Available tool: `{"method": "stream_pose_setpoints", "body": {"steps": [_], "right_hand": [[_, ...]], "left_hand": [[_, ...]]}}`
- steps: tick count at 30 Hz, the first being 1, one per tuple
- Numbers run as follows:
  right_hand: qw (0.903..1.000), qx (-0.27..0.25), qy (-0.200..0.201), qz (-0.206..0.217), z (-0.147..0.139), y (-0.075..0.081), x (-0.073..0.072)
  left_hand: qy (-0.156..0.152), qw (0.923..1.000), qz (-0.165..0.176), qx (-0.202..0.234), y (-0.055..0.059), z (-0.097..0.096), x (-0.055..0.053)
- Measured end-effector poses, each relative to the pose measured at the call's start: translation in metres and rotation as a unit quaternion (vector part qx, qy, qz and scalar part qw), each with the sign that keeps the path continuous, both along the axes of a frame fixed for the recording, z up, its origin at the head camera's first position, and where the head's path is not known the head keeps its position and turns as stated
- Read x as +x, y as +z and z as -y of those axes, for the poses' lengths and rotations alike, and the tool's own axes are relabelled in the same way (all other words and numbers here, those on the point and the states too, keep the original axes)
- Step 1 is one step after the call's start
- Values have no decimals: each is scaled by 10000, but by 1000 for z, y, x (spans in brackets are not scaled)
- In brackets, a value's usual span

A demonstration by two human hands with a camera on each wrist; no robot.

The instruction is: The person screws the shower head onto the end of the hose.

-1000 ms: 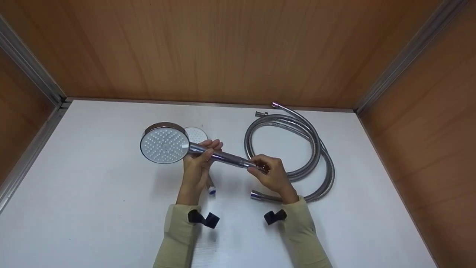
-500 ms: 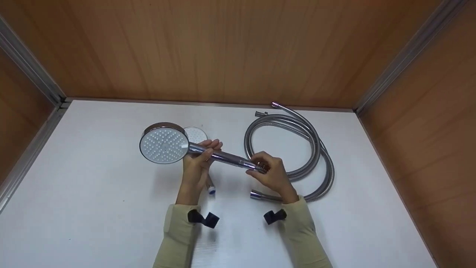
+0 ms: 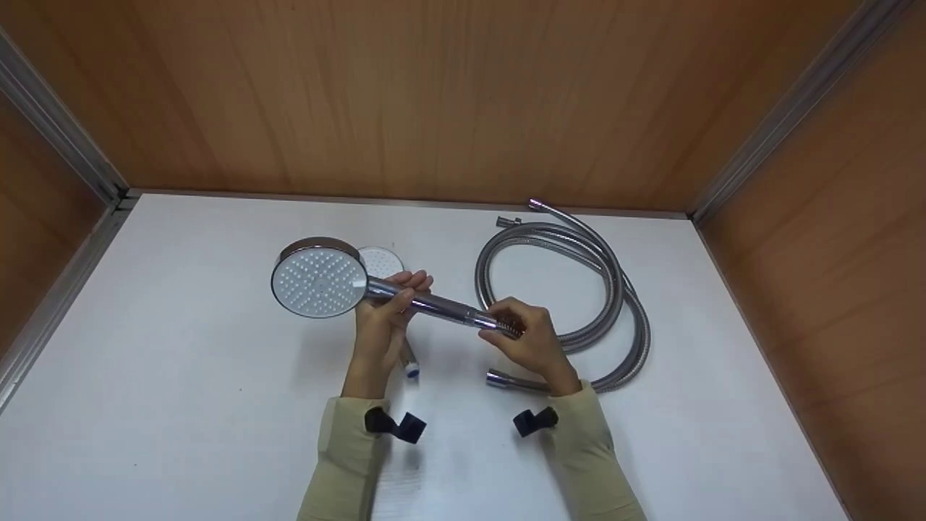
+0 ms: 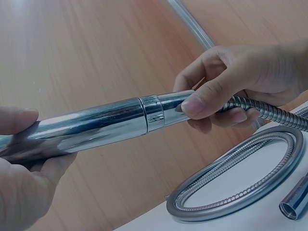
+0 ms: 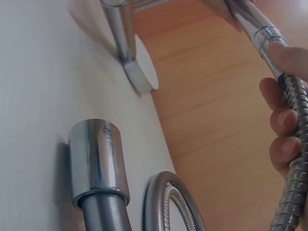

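Note:
In the head view my left hand holds a chrome hand shower by its handle, the round white nozzle face tilted up toward the camera. My right hand is at the handle's lower end. There, in the left wrist view, its thumb and fingers pinch the smooth chrome hose nut, which sits flush against the ridged collar of the handle. From the nut a ribbed metal shower hose runs back beneath the right palm. Whether the threads are engaged is hidden.
A second, smaller shower head lies behind the left hand, its blue-tipped handle end toward me. Coiled metal hoses occupy the table's right side, with a loose chrome end fitting. Wooden walls bound the white table.
The right thumb and fingers have shifted slightly around the hose nut, lifting a little and then settling back. The left hand and the hand shower have stayed nearly still.

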State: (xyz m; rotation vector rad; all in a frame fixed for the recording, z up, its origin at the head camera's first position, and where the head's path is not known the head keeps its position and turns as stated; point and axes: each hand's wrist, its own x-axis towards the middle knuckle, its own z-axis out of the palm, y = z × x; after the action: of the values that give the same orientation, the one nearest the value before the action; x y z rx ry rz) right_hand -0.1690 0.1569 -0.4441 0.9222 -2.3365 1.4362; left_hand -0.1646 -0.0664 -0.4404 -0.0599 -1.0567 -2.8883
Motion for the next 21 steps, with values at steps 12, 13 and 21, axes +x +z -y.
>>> {"method": "stream_pose_setpoints", "body": {"steps": [12,13,21], "right_hand": [[9999,62,93,-122,3,13,6],[9999,54,96,-120,3,14,6],[9998,56,108,-170,4,15,7]], "left_hand": [[15,10000,13,-4,1,-1,1],[13,10000,2,-6,1,-1,0],[-15,9999,-121,24,0,0,0]]}}
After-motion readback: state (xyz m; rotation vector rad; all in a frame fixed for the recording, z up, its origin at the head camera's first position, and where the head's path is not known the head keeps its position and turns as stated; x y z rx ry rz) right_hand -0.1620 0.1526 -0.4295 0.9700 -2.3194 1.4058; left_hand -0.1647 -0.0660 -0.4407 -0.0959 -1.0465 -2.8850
